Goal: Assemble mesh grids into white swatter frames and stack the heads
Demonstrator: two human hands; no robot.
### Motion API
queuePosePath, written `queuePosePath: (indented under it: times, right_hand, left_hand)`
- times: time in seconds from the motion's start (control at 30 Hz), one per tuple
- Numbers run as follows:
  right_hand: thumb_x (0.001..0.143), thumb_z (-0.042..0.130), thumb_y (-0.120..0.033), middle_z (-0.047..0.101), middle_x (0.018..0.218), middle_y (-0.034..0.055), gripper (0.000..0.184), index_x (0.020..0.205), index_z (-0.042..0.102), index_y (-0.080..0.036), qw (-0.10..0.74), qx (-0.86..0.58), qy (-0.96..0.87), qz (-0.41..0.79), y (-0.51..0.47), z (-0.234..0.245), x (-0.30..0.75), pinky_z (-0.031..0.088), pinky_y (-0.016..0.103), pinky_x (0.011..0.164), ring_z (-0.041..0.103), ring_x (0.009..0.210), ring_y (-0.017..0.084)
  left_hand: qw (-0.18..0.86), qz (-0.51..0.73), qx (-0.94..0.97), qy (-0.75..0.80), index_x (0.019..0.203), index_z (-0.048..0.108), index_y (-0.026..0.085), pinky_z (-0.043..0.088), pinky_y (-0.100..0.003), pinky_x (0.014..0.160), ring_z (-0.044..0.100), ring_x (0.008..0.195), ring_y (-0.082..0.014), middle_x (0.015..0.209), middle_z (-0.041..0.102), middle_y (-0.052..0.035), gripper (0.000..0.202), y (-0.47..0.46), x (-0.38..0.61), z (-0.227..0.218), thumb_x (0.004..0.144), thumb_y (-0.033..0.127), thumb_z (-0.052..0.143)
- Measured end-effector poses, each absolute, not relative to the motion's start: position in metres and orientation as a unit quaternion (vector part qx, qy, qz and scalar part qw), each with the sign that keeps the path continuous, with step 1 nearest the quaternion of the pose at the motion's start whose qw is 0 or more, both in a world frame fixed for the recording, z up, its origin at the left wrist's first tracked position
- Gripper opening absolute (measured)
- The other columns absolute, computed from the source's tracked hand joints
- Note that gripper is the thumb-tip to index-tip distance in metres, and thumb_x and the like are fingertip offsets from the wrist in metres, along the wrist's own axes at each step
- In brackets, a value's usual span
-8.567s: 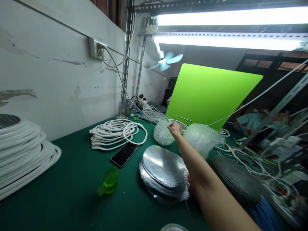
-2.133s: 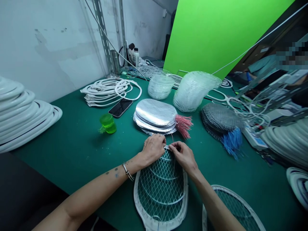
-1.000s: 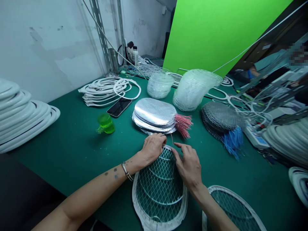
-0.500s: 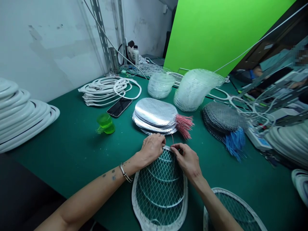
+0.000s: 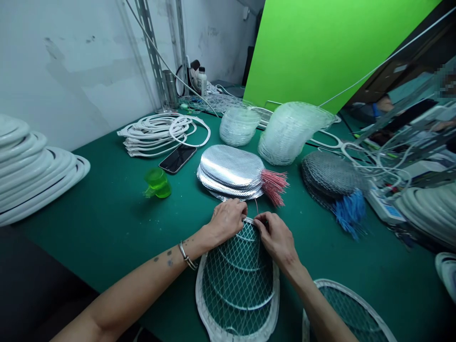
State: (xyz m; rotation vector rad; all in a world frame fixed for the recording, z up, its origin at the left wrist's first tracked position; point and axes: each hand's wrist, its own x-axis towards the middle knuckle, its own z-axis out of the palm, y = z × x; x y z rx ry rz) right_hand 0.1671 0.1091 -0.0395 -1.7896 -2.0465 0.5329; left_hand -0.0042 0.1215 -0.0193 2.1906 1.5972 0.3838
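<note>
White wire-mesh swatter frame lies steady: your left hand presses it, fingers together; your right hand pinches its top.

Left hand and right hand close together, palms down.
Left fingers curled, right fingertips pinched; left forearm and right forearm angle inward; thin metal bangle on left wrist.

Honestly we can't tell what the fingers are pinching at the top of the mesh racket, the other racket gets cut off at the bottom edge, and the person on the right is pixelated.
</note>
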Motion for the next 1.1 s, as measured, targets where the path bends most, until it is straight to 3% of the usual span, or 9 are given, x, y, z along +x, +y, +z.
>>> queuePosePath:
  times: [0.73, 0.87, 1.0, 1.1]
  right_hand:
    - [0.088, 0.051, -0.032, 0.063, 0.087, 0.0005, 0.012, 0.082, 0.059, -0.025, 0.146, -0.644, -0.727, 0.189, 0.112, -0.034, 0.168, 0.038, 0.027, 0.060, 0.060, 0.079, 0.016]
    - [0.086, 0.057, -0.032, 0.063, 0.082, -0.0004, 0.011, 0.077, 0.056, -0.024, 0.123, -0.650, -0.724, 0.195, 0.120, -0.035, 0.169, 0.033, 0.026, 0.055, 0.059, 0.074, 0.016]
    - [0.083, 0.060, -0.022, 0.061, 0.081, -0.0006, 0.012, 0.073, 0.052, -0.023, 0.101, -0.646, -0.730, 0.197, 0.125, -0.032, 0.166, 0.025, 0.028, 0.053, 0.055, 0.070, 0.016]
    - [0.081, 0.061, -0.020, 0.061, 0.081, -0.0006, 0.013, 0.073, 0.052, -0.023, 0.110, -0.641, -0.732, 0.204, 0.126, -0.030, 0.164, 0.025, 0.028, 0.053, 0.055, 0.069, 0.015]
  left_hand:
    - [0.189, 0.123, 0.781, 0.583, 0.086, 0.054, 0.021, 0.044, -0.029, 0.078, 0.057, 0.089, -0.0178, 0.093, 0.063, -0.0018, 0.008, 0.119, -0.002, -0.018, 0.088, 0.014, 0.052]
    - [0.205, 0.117, 0.758, 0.608, 0.091, 0.051, 0.021, 0.044, -0.030, 0.073, 0.059, 0.083, -0.0193, 0.090, 0.063, -0.0029, 0.005, 0.122, -0.005, -0.019, 0.088, 0.020, 0.055]
    - [0.239, 0.092, 0.759, 0.598, 0.083, 0.053, 0.023, 0.042, -0.028, 0.066, 0.061, 0.076, -0.0185, 0.085, 0.065, 0.0003, 0.012, 0.125, -0.004, -0.018, 0.083, 0.011, 0.051]
    - [0.245, 0.086, 0.765, 0.590, 0.082, 0.056, 0.022, 0.042, -0.028, 0.067, 0.062, 0.080, -0.0188, 0.088, 0.067, -0.0004, 0.014, 0.124, -0.005, -0.015, 0.081, 0.009, 0.050]
